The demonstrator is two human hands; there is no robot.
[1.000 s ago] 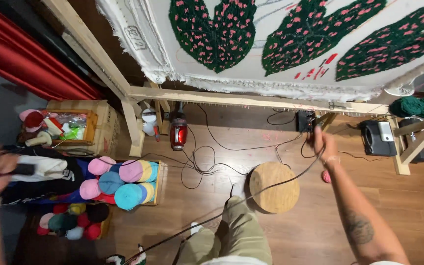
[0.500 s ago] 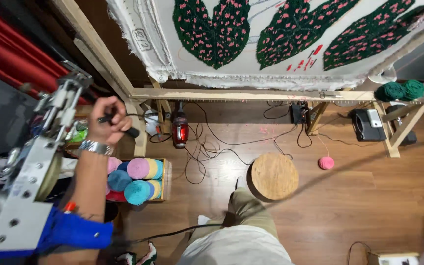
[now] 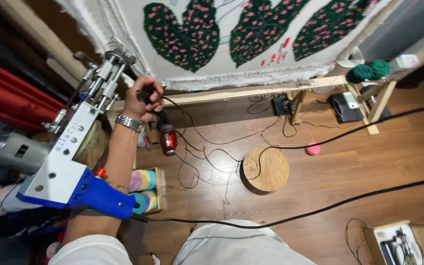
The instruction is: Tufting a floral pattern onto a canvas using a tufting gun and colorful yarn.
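Tufting gun (image 3: 69,147) raised at the left of the stretched rug cloth (image 3: 251,44), left hand (image 3: 143,100) closed around its black top handle.

The gun is a silver metal body with a blue rear grip, a grey motor at its side, needle end pointing up toward the cloth edge; a black power cord (image 3: 290,216) trails from the blue grip across the wooden floor (image 3: 369,167). The right hand is out of view, so its state cannot be told. On the cloth, three dark green leaf shapes dotted with pink are filled in; the white ground around them is bare, with some red marks unfilled, so I judge the tufting partly done. Below the wooden frame rail (image 3: 251,91): a round wooden stool (image 3: 266,169), a pink yarn ball (image 3: 312,148), green yarn balls (image 3: 369,71), and a crate of yarn cones (image 3: 145,189).
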